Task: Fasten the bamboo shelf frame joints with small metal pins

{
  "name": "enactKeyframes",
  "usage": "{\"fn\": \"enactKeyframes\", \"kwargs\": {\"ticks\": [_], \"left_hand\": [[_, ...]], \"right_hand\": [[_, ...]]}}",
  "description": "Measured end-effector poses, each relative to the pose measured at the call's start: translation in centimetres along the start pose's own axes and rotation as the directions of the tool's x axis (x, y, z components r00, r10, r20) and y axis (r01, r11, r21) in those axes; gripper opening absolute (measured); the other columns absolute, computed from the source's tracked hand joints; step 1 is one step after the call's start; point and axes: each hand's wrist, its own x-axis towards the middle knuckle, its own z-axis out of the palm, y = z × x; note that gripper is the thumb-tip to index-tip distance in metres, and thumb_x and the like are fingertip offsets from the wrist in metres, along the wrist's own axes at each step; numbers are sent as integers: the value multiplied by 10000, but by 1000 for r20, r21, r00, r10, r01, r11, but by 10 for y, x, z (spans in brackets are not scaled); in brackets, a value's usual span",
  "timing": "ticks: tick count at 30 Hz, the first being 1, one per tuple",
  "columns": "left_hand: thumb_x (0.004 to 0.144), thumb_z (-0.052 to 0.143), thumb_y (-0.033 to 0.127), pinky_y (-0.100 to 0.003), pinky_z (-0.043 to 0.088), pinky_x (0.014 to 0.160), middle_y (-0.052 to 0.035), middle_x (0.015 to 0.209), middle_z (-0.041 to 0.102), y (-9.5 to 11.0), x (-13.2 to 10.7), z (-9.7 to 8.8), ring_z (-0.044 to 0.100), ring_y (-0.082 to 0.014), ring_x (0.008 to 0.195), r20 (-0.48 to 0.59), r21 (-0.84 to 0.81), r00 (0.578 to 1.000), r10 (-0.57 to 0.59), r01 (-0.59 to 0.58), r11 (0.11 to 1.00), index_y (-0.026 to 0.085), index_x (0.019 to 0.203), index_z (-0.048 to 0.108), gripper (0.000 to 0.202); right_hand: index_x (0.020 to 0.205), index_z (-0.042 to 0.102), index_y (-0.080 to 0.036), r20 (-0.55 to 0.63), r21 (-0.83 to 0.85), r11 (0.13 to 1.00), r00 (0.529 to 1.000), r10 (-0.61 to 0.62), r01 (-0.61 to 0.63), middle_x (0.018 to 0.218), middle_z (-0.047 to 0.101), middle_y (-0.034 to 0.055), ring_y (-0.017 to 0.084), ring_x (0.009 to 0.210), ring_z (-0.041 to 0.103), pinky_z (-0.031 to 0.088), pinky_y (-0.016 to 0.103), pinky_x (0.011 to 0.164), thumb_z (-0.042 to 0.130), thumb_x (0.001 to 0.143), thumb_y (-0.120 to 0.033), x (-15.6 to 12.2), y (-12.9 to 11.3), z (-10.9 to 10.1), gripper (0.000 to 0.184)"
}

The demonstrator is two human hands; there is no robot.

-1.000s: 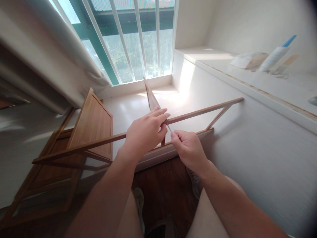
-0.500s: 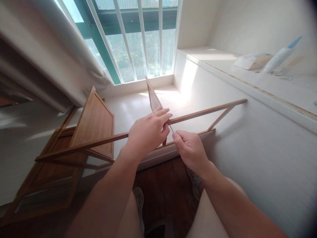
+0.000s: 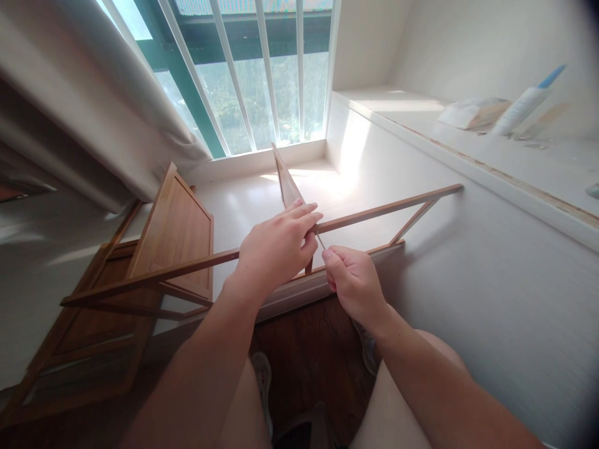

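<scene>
A wooden frame with a long brown rail (image 3: 384,209) stretches across the view in front of me. My left hand (image 3: 276,246) wraps over the rail near its middle, where an upright wooden panel (image 3: 286,178) meets it. My right hand (image 3: 353,280) is closed round a thin metal tool (image 3: 320,241). Its slim shaft points up to the rail's underside beside my left fingertips. My right fist hides the tool's other end, so I cannot tell whether it is a screwdriver or a hex key.
Left of my hands stands a wider wooden panel (image 3: 175,237) joined to the frame. A barred window (image 3: 262,93) and a curtain (image 3: 107,93) lie beyond. On the right ledge (image 3: 397,103) are a white tube with a blue nozzle (image 3: 524,111) and a plastic packet (image 3: 475,113).
The whole view has shifted slightly, with things a little further left and up. Both hands keep their hold, and the tool stays at the rail.
</scene>
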Motion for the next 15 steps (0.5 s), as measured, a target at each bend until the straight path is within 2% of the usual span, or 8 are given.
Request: {"fn": "enactKeyframes", "kwargs": {"ticks": [11, 15], "left_hand": [[929, 401, 243, -381, 527, 994, 86, 1435, 510, 0, 0, 0, 436, -172, 1374, -8, -10, 1000, -2, 2, 1000, 309, 1285, 547, 391], [931, 394, 245, -392, 533, 989, 92, 1433, 510, -1, 0, 0, 440, -167, 1370, -9, -3, 1000, 6, -6, 1000, 309, 1282, 544, 387]], "right_hand": [[550, 382, -203, -4, 124, 992, 1000, 22, -21, 493, 377, -47, 103, 496, 345, 252, 278, 515, 443, 972, -411, 0, 2, 2, 474], [550, 391, -199, 3, 114, 993, 1000, 27, -27, 495, 379, -48, 102, 501, 346, 248, 277, 518, 447, 972, -400, 0, 3, 2, 471]]}}
